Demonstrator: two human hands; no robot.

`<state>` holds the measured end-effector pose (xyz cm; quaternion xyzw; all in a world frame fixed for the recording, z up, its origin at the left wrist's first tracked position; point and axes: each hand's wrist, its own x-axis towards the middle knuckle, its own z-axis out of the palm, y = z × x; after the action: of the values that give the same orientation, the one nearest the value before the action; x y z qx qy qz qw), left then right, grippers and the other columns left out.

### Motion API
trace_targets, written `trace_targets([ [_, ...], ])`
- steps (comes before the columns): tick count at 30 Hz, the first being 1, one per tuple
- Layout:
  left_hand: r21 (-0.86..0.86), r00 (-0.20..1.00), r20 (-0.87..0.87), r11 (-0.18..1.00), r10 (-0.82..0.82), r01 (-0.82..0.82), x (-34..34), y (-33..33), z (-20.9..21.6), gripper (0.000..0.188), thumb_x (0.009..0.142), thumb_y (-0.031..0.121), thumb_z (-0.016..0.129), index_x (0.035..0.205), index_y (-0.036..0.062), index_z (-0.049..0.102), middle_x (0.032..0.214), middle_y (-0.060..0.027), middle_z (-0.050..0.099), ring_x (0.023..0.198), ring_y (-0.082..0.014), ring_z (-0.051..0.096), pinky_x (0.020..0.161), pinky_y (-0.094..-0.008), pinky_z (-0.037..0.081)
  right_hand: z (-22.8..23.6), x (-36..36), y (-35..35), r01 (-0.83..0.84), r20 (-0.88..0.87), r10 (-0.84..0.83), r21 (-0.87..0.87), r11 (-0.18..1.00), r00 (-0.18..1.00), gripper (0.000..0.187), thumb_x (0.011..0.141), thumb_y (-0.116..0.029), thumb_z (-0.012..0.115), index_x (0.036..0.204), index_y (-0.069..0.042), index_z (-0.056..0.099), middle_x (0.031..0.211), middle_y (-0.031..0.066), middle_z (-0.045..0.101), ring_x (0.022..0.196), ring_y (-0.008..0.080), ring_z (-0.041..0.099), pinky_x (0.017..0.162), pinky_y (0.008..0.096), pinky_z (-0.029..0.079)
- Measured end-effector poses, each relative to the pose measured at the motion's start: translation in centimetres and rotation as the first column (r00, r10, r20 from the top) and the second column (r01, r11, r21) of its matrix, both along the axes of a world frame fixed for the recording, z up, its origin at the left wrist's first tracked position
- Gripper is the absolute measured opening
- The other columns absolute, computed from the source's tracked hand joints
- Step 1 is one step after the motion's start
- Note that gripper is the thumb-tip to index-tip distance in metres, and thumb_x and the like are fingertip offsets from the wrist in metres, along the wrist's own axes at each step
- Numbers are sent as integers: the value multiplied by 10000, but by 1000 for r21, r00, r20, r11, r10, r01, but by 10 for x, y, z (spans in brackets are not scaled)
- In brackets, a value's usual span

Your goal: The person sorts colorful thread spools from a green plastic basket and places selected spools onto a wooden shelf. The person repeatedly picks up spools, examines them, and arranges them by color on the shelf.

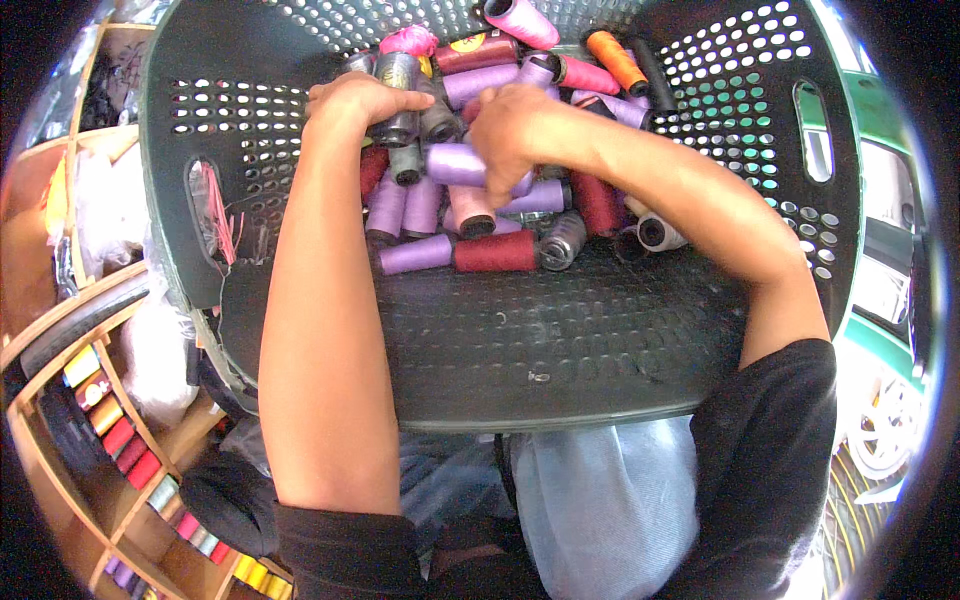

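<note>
Both my arms reach down into a large black plastic basket [560, 345] with perforated sides, which holds many thread spools. My left hand [352, 102] is closed around a dark, plastic-wrapped thread spool [397, 72], its thumb lying across the front. To its right, my right hand [518, 132] curls over the pile, closed on a purple thread spool [458, 163]; some of its fingers are hidden. Below the hands lie a dark red spool [495, 251], a pink spool [470, 208] and another purple spool [416, 254].
An orange spool [616, 62] and a bright pink spool [522, 22] lie at the basket's far side. Pink threads [214, 205] hang at the left handle hole. Wooden shelves [125, 400] with coloured spools stand on the left. A white wheel-shaped object [885, 432] is at right.
</note>
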<state>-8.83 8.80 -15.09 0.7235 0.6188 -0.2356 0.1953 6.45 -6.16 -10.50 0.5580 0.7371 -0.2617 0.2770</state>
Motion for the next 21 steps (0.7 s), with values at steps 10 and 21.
trace_targets([
  [10,-244,967,253,964,-38,102,11,-25,23,1154,581,765,858,1417,11,602,1409,-214,615,1329,-300,574,1109,-406,449,-16,15,5,-15,442,-177,397,918,879,889,562,-564,879,1239,-12,714,1386,257,532,1146,423,591,731,608,556],
  [21,58,926,283,968,-250,244,-17,-36,10,1358,410,722,935,1441,-67,538,1611,-334,248,1496,-441,318,1230,-457,318,-38,2,-10,-131,381,-48,429,894,923,617,819,-378,704,1294,15,679,1452,322,463,1135,469,563,689,619,514],
])
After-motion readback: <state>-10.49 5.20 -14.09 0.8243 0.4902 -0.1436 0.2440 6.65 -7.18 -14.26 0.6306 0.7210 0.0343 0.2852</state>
